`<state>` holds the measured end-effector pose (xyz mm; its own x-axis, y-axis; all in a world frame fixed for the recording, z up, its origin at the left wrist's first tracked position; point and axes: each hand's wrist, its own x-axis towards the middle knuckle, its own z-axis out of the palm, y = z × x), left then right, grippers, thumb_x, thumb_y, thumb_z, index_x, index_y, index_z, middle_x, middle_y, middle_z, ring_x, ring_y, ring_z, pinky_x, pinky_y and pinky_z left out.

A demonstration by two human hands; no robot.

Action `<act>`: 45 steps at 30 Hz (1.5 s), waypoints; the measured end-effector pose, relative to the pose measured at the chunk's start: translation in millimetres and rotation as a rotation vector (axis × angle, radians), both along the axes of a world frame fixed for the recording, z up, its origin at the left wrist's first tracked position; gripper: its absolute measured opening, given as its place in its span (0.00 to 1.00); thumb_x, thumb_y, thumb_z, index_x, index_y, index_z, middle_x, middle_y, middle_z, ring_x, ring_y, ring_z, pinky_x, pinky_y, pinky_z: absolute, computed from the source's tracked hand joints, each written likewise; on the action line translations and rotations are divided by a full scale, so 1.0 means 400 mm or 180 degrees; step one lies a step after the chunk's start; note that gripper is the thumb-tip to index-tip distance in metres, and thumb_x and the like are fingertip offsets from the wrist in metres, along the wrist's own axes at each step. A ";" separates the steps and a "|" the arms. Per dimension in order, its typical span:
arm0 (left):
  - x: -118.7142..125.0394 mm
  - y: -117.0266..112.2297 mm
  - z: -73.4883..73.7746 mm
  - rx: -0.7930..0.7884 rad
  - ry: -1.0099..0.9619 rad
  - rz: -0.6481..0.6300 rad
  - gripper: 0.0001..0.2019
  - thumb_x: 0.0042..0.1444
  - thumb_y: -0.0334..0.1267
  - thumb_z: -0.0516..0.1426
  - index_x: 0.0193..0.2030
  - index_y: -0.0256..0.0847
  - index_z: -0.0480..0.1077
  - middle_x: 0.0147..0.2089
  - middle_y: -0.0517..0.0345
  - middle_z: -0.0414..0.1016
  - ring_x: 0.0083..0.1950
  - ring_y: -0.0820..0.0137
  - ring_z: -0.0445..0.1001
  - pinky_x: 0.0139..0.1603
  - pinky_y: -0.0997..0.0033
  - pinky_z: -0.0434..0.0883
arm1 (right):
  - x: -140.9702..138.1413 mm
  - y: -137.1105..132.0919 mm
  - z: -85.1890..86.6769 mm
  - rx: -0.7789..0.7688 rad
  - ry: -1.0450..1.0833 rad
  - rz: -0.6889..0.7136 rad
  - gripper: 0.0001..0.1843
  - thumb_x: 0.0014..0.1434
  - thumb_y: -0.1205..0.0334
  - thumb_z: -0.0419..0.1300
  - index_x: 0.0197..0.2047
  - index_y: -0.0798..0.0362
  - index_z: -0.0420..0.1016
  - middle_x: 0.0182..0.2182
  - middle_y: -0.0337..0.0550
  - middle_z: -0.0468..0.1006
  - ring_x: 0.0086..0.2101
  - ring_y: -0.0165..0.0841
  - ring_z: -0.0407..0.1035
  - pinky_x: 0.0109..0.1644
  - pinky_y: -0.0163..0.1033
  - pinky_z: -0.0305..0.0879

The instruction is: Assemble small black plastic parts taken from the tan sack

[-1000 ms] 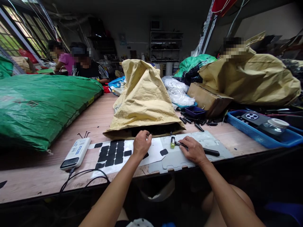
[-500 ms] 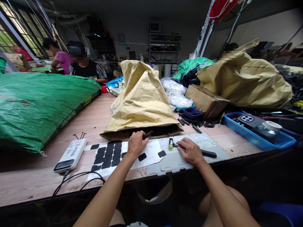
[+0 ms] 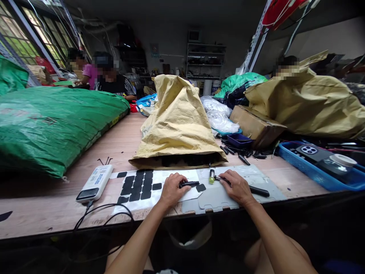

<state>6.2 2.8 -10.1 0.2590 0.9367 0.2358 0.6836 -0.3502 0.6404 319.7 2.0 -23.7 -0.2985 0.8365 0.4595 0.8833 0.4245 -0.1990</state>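
My left hand (image 3: 174, 188) pinches a slim black pen-like piece (image 3: 190, 184), low above a white sheet (image 3: 168, 177) with rows of black rounded squares (image 3: 142, 186) on it. My right hand (image 3: 235, 185) is closed round a small hammer, its black handle (image 3: 259, 191) pointing right and its yellowish-green-tipped head (image 3: 211, 176) to the left, over a grey plastic sheet (image 3: 216, 198). Just beyond both hands lies a tan paper sack (image 3: 178, 125), its dark mouth turned my way. One loose black square (image 3: 201, 187) lies between the hands.
A white power bank (image 3: 95, 182) with a cable sits left, before a large green sack (image 3: 57, 125). At right are black pen-like pieces (image 3: 243, 160), a cardboard box (image 3: 253, 123) and a blue tray (image 3: 319, 171) holding a phone and jar. Co-workers sit at the back.
My left hand has come back from the sack's mouth towards me, bringing the black pen-like piece over the white sheet. My right hand stays on the hammer. The view has turned slightly left.
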 end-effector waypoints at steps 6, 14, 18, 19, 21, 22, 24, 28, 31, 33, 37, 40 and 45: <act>-0.002 -0.004 0.006 -0.0080 0.0069 -0.0030 0.07 0.53 0.38 0.66 0.40 0.45 0.78 0.39 0.58 0.77 0.45 0.62 0.70 0.47 0.64 0.64 | -0.015 -0.006 0.030 0.0212 0.0109 0.0250 0.13 0.70 0.61 0.52 0.50 0.49 0.77 0.40 0.45 0.77 0.43 0.39 0.72 0.48 0.42 0.70; -0.002 -0.007 0.012 -0.0161 0.0018 -0.0005 0.08 0.53 0.38 0.66 0.40 0.46 0.80 0.39 0.58 0.77 0.45 0.62 0.70 0.48 0.63 0.64 | -0.185 -0.074 0.099 0.0143 0.0982 0.0520 0.18 0.71 0.63 0.50 0.60 0.45 0.72 0.42 0.45 0.78 0.43 0.36 0.74 0.50 0.40 0.72; -0.003 -0.004 0.007 -0.0167 0.0018 -0.0027 0.07 0.53 0.38 0.66 0.40 0.48 0.80 0.39 0.58 0.77 0.45 0.62 0.70 0.47 0.63 0.63 | -0.229 -0.092 0.090 0.0097 0.1029 0.0549 0.19 0.70 0.64 0.50 0.60 0.44 0.72 0.41 0.45 0.78 0.42 0.36 0.74 0.48 0.40 0.72; -0.003 -0.003 0.006 -0.0160 0.0017 -0.0031 0.07 0.53 0.39 0.66 0.40 0.48 0.80 0.39 0.58 0.77 0.45 0.62 0.70 0.47 0.63 0.63 | -0.233 -0.095 0.086 0.0093 0.0977 0.0537 0.20 0.70 0.65 0.50 0.61 0.44 0.72 0.41 0.45 0.77 0.42 0.36 0.74 0.48 0.39 0.72; -0.002 -0.003 0.005 -0.0149 0.0011 -0.0017 0.08 0.53 0.39 0.66 0.40 0.48 0.80 0.39 0.58 0.77 0.45 0.62 0.70 0.48 0.63 0.63 | -0.237 -0.099 0.079 0.0054 0.0772 0.0478 0.20 0.69 0.66 0.50 0.60 0.44 0.72 0.39 0.45 0.77 0.41 0.36 0.73 0.47 0.39 0.71; -0.002 -0.003 0.004 -0.0150 0.0010 -0.0007 0.08 0.53 0.39 0.66 0.40 0.48 0.80 0.38 0.58 0.77 0.45 0.62 0.70 0.48 0.64 0.63 | -0.238 -0.101 0.078 0.0025 0.0659 0.0442 0.20 0.69 0.67 0.50 0.59 0.44 0.73 0.38 0.45 0.77 0.41 0.36 0.73 0.46 0.38 0.71; -0.001 -0.002 0.002 -0.0154 0.0017 0.0002 0.07 0.53 0.38 0.66 0.40 0.48 0.80 0.38 0.58 0.77 0.45 0.63 0.70 0.48 0.64 0.63 | -0.241 -0.103 0.081 -0.0002 0.0511 0.0386 0.20 0.68 0.68 0.50 0.58 0.44 0.73 0.38 0.44 0.76 0.40 0.36 0.73 0.45 0.37 0.70; -0.002 -0.001 -0.004 -0.0116 0.0034 -0.0021 0.07 0.53 0.39 0.66 0.41 0.47 0.79 0.40 0.59 0.76 0.46 0.63 0.70 0.48 0.64 0.63 | -0.259 -0.105 0.097 0.0098 0.0566 0.0471 0.20 0.69 0.66 0.50 0.60 0.45 0.72 0.39 0.45 0.76 0.42 0.36 0.72 0.47 0.38 0.70; -0.002 -0.001 -0.004 -0.0105 0.0114 0.0010 0.06 0.54 0.41 0.66 0.38 0.46 0.79 0.39 0.58 0.76 0.45 0.63 0.69 0.45 0.64 0.63 | -0.279 -0.107 0.099 0.0023 0.0445 0.0539 0.20 0.70 0.66 0.50 0.60 0.45 0.72 0.39 0.45 0.76 0.41 0.36 0.72 0.47 0.38 0.70; -0.001 -0.002 0.000 -0.0121 0.0141 0.0023 0.06 0.54 0.42 0.66 0.36 0.45 0.78 0.39 0.58 0.76 0.45 0.63 0.69 0.45 0.64 0.63 | -0.287 -0.107 0.095 -0.0081 0.0339 0.0521 0.19 0.69 0.66 0.50 0.58 0.44 0.73 0.38 0.44 0.76 0.41 0.36 0.72 0.45 0.37 0.70; 0.002 -0.006 0.011 -0.0189 0.0008 0.0038 0.07 0.52 0.38 0.66 0.39 0.47 0.79 0.40 0.59 0.77 0.46 0.62 0.70 0.49 0.63 0.64 | -0.261 -0.098 0.095 0.0026 0.0499 0.0304 0.19 0.69 0.65 0.51 0.58 0.43 0.74 0.40 0.43 0.78 0.42 0.36 0.73 0.46 0.37 0.70; 0.001 -0.007 0.015 -0.0199 -0.0074 0.0047 0.08 0.51 0.35 0.65 0.39 0.46 0.78 0.39 0.59 0.77 0.45 0.62 0.70 0.48 0.63 0.64 | -0.206 -0.079 0.096 0.0171 0.0549 0.0025 0.18 0.69 0.63 0.51 0.58 0.44 0.74 0.41 0.44 0.78 0.43 0.37 0.74 0.45 0.38 0.70; -0.007 -0.003 0.008 -0.0224 -0.0388 0.0033 0.08 0.48 0.32 0.63 0.37 0.45 0.76 0.37 0.60 0.74 0.41 0.65 0.70 0.44 0.67 0.66 | -0.102 -0.040 0.058 0.0176 0.0232 -0.0102 0.16 0.67 0.63 0.52 0.52 0.45 0.78 0.39 0.44 0.78 0.43 0.38 0.72 0.46 0.41 0.69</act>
<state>3.2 1.6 -7.0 0.2225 0.9545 0.1986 0.6025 -0.2947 0.7417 279.1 -14.2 -0.3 -0.2360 0.8179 0.5247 0.8806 0.4083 -0.2404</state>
